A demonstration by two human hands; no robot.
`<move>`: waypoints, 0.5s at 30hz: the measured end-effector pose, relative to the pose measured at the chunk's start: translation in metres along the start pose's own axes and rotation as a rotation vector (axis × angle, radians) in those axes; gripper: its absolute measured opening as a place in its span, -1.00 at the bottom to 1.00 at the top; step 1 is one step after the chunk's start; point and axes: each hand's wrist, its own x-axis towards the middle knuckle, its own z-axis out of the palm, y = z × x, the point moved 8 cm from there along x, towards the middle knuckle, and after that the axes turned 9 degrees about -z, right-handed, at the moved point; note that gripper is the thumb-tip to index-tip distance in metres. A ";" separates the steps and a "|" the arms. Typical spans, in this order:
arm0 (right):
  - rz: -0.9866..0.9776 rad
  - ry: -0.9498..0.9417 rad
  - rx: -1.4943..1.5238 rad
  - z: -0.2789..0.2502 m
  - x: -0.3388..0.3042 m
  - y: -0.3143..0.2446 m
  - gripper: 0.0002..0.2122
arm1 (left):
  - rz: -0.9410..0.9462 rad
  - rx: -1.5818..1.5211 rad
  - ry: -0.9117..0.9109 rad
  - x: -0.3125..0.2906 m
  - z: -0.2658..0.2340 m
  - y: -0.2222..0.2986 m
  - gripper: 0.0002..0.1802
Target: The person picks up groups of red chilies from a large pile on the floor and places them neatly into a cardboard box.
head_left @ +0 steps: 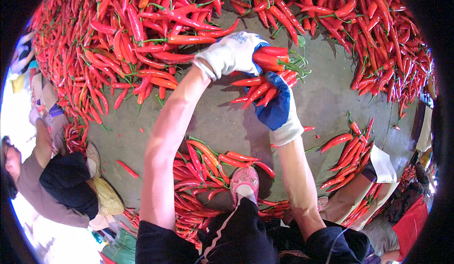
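While a broad heap of red chili peppers (pixel 127 22) arcs across the top and down both sides, a grey floor (pixel 208 117) lies exposed within its curve. At the left rim, a co-worker (pixel 61 202) in a brownish top and dark trousers sits beside the heap's edge. At the lower right stands an open brown carton (pixel 343 198) with a white flap; a spread of peppers (pixel 352 155) rests on the floor just beside it. A smaller pile (pixel 194 207) lies around the person's feet, and a green sack (pixel 120 250) shows at the lower left. The left hand (pixel 236 53), in a white glove with blue facing, is curled around the upper part of a bunch of peppers (pixel 273 58). The right hand (pixel 276 105), in a matching glove with its blue side showing, closes on the bunch from below, its thumb across the peppers. The bunch is thus held between both hands above the bare floor, green stems gathered at the right and several red tips pointing left. Below it, a pink shoe (pixel 244 181) touches the smaller pile. A single pepper (pixel 127 169) lies apart on the floor to the left.
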 end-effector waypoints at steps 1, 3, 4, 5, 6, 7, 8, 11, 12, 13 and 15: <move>-0.003 0.002 -0.029 -0.002 0.000 -0.006 -0.77 | -0.085 -0.038 0.014 -0.003 0.004 -0.002 -0.35; 0.007 0.013 -0.101 -0.008 -0.007 -0.020 -0.77 | -0.158 -0.095 0.141 -0.020 0.009 0.008 -0.42; 0.027 0.027 -0.134 -0.017 -0.010 -0.021 -0.78 | -0.237 -0.102 0.101 -0.026 0.018 0.006 -0.42; -0.035 0.062 -0.169 -0.030 -0.013 -0.025 -0.80 | -0.270 -0.179 0.109 -0.032 0.026 0.008 -0.42; -0.044 0.058 -0.272 -0.032 -0.020 -0.026 -0.80 | -0.316 -0.251 0.120 -0.043 0.036 0.005 -0.42; -0.054 0.052 -0.376 -0.034 -0.030 -0.029 -0.81 | -0.299 -0.311 0.209 -0.052 0.044 0.005 -0.38; -0.069 0.043 -0.478 -0.034 -0.039 -0.034 -0.81 | -0.298 -0.369 0.243 -0.059 0.049 0.009 -0.34; -0.042 0.101 -0.476 -0.043 -0.058 -0.041 -0.79 | -0.436 -1.051 0.096 -0.080 0.093 0.006 -0.41; -0.054 0.136 -0.516 -0.046 -0.063 -0.045 -0.78 | -0.441 -1.207 0.059 -0.084 0.102 0.011 -0.47; -0.029 0.098 -0.560 -0.051 -0.063 -0.046 -0.78 | -0.481 -1.375 0.004 -0.089 0.110 0.013 -0.48; -0.008 0.076 -0.550 -0.054 -0.065 -0.049 -0.77 | -0.526 -1.540 -0.060 -0.095 0.118 0.020 -0.51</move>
